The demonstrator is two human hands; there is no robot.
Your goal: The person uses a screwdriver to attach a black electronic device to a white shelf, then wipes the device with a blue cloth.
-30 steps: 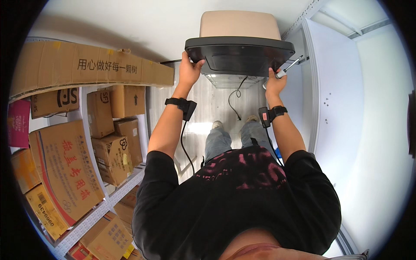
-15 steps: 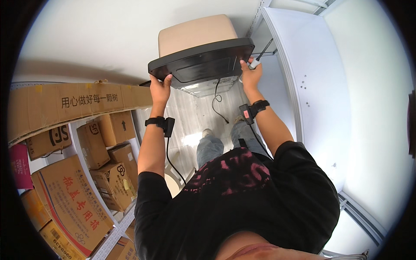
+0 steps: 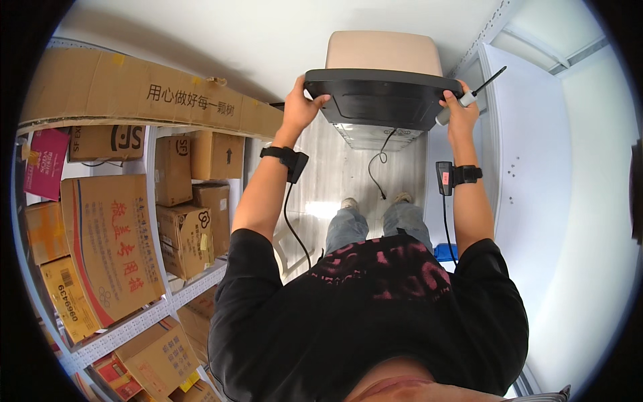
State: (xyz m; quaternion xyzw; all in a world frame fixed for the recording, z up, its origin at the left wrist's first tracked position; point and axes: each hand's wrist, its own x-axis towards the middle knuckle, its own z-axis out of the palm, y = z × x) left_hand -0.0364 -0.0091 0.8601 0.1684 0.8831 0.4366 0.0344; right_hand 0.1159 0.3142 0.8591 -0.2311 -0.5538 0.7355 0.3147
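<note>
Panel (image 3: 383, 100), black and broad, held up at both ends in the head view, ahead of the black shirt (image 3: 362, 315) and above the floor (image 3: 318, 171), near face tilted toward the wearer. Directly beyond, by the white wall (image 3: 268, 30), beige rounded body (image 3: 383, 52), partly hidden behind the dark edge; cannot tell whether joined to it.

At the left end, left hand (image 3: 299, 110): fingers gripping the corner, thumb on the near face, the rest behind the edge. At the right end, right hand (image 3: 462, 115): fingers wrapped around grey-handled screwdriver (image 3: 467, 99), thumb against the panel's corner, dark shaft pointing up and to the right.

Just below the panel, pale boxy case (image 3: 355, 136), top partly out of sight. In front of it, black cable (image 3: 370, 173) with one loop, lower end near the shoes (image 3: 349, 203). On both wrists, black straps (image 3: 272, 153) with small dark devices (image 3: 297, 166), leads (image 3: 287, 204) trailing downward.

To the left, shelving (image 3: 130, 329) with cardboard boxes (image 3: 110, 248), pink carton (image 3: 47, 164) at the outer side, long cardboard box (image 3: 107, 84) across the top.
</note>
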